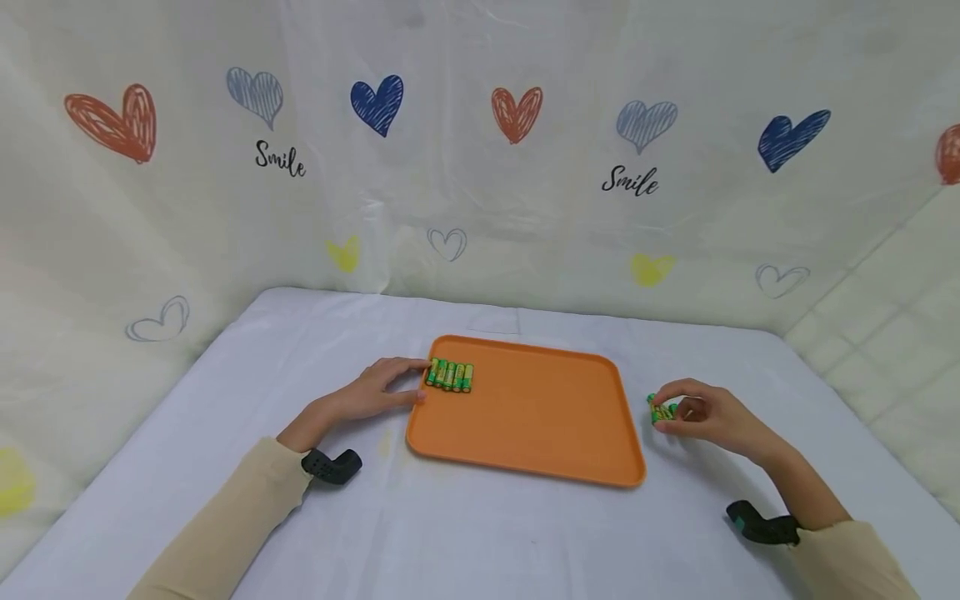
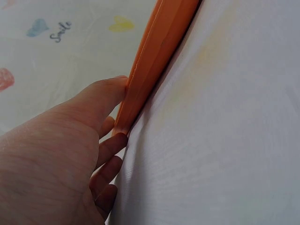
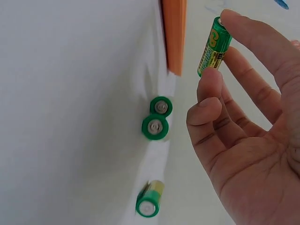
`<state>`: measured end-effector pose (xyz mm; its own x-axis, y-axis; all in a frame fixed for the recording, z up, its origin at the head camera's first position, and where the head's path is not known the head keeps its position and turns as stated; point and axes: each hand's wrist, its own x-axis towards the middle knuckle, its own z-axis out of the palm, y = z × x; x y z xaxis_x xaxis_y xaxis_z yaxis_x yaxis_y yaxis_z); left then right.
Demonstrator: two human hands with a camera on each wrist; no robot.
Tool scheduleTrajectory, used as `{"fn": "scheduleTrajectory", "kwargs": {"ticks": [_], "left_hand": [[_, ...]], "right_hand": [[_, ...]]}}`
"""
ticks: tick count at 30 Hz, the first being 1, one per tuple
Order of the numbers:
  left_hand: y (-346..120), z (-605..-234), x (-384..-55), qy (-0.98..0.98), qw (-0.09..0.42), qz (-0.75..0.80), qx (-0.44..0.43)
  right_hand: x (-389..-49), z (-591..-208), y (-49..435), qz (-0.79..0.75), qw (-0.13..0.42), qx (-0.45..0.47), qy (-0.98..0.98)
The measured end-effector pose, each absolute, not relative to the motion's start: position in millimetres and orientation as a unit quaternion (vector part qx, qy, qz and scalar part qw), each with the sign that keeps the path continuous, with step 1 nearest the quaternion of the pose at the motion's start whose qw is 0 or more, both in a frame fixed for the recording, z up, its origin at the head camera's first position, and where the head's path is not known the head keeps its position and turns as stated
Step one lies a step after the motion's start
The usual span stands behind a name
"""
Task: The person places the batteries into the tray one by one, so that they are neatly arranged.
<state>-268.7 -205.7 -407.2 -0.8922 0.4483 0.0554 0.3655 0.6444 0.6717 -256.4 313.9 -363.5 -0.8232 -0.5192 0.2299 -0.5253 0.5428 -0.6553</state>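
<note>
My left hand (image 1: 373,390) lies at the left side of an orange tray (image 1: 540,417), its fingertips touching the rim. Just inside that rim, several green-and-yellow batteries (image 1: 458,377) stand side by side in a row, close to the index fingertip. Off the tray's right side, my right hand (image 1: 716,418) pinches a single battery (image 3: 214,47) by its ends between thumb and fingertip. Below it in the right wrist view are two touching batteries (image 3: 155,126) and one separate battery (image 3: 150,199), lying on the white cloth. In the left wrist view the thumb meets the tray's outer wall (image 2: 147,61).
A white cloth (image 1: 465,533) covers the table under the tray. Behind rises a pale backdrop (image 1: 465,192) printed with hearts and "Smile" lettering. Black wrist devices (image 1: 332,467) sit on both forearms, near the beige sleeves (image 1: 225,517).
</note>
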Motion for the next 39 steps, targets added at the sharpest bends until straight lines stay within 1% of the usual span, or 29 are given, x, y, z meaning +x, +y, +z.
{"fn": "scheduleTrajectory", "kwargs": {"ticks": [5, 23, 39], "left_hand": [[-206, -409, -270, 0.905, 0.053, 0.355, 0.230], [-208, -408, -271, 0.905, 0.051, 0.350, 0.234], [-209, -407, -271, 0.909, 0.053, 0.343, 0.228]], "right_hand": [[-261, -362, 304, 0.380, -0.010, 0.293, -0.877], [-276, -356, 273, 0.376, -0.014, 0.332, -0.865], [-291, -353, 256, 0.369, -0.021, 0.354, -0.859]]}}
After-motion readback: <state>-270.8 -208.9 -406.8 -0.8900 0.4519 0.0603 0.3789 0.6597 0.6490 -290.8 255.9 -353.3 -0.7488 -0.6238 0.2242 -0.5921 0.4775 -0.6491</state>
